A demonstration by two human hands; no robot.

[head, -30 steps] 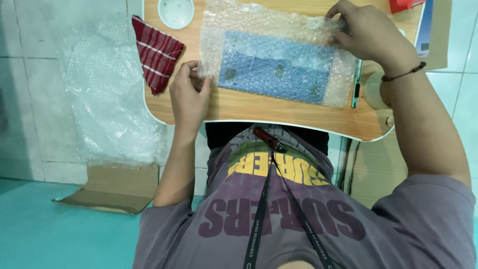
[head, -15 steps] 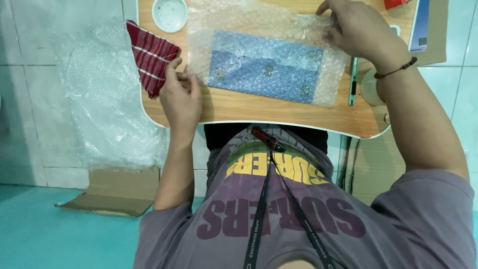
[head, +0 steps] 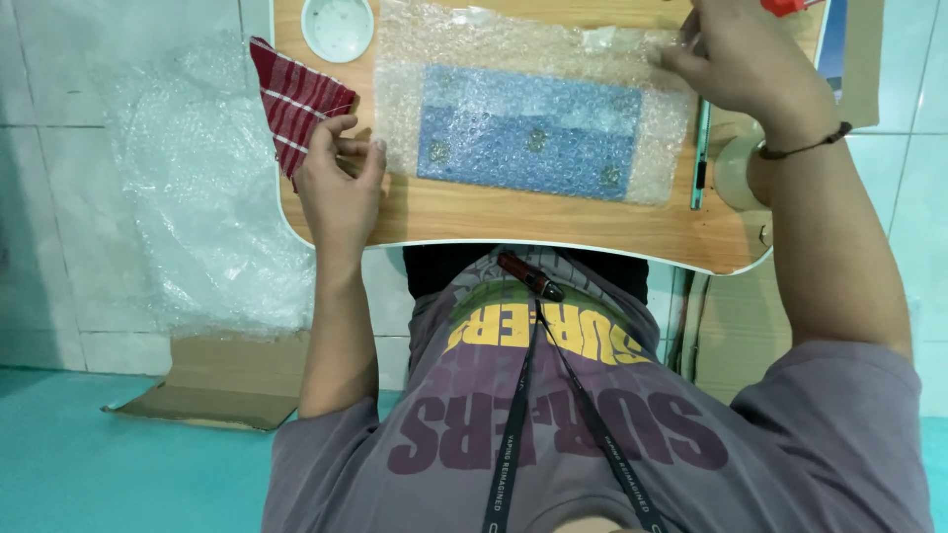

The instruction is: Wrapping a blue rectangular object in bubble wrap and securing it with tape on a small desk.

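A flat blue board (head: 528, 133) wrapped in bubble wrap (head: 523, 59) lies in the middle of the wooden table (head: 513, 212). The left hand (head: 339, 188) rests palm down at the wrap's left edge, forearm running back toward the body, fingers bent and pinching that edge. The right hand (head: 736, 64) bends in at the wrap's upper right corner, fingers curled and pressing on it. A red striped cloth (head: 294, 99) lies just left of the wrap, a white dish (head: 337, 27) above its left corner.
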